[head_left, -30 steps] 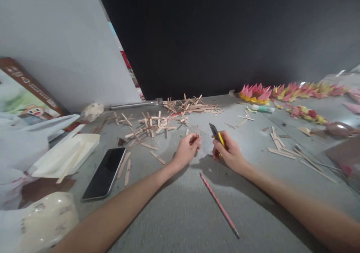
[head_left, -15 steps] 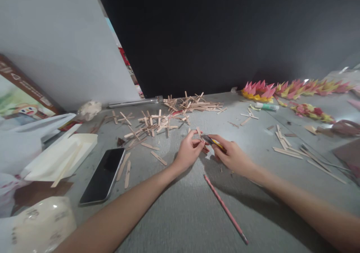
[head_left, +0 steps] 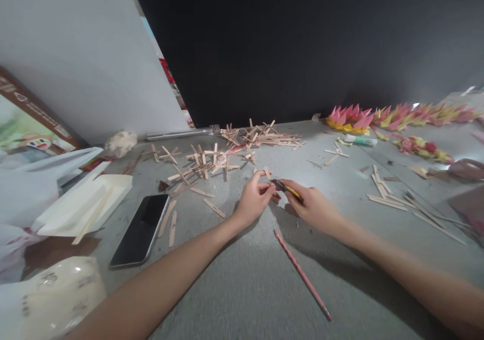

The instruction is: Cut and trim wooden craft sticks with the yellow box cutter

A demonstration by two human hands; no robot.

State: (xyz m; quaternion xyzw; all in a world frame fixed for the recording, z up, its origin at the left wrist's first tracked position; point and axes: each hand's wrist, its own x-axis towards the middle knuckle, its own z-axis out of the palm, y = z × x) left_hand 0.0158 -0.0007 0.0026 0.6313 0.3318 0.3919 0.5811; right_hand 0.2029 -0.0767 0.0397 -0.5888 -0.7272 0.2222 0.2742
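My left hand (head_left: 255,197) is closed on a short wooden craft stick (head_left: 266,173), which pokes up past the fingertips. In my right hand (head_left: 308,203) is a yellow and black utility knife (head_left: 289,191), its tip touching or very near the stick between the hands. My fingers partly cover both things, so the exact cutting point is hidden. Below the hands a pink pencil (head_left: 302,275) lies slanted on the grey table (head_left: 242,289). Beyond them are crossed craft sticks (head_left: 206,161) in a loose spread and a heap of more sticks (head_left: 276,138).
Left of my arm lie a phone (head_left: 139,230) and a pale tray (head_left: 117,191) with a stick in it. Pink and yellow paper crowns (head_left: 350,119), a glue stick (head_left: 360,140) and loose sticks (head_left: 389,202) sit to the right. A black panel (head_left: 264,48) stands behind.
The view has shifted slightly. Both hands keep nearly the same pose, with the knife still against or close to the stick; nothing has been let go.
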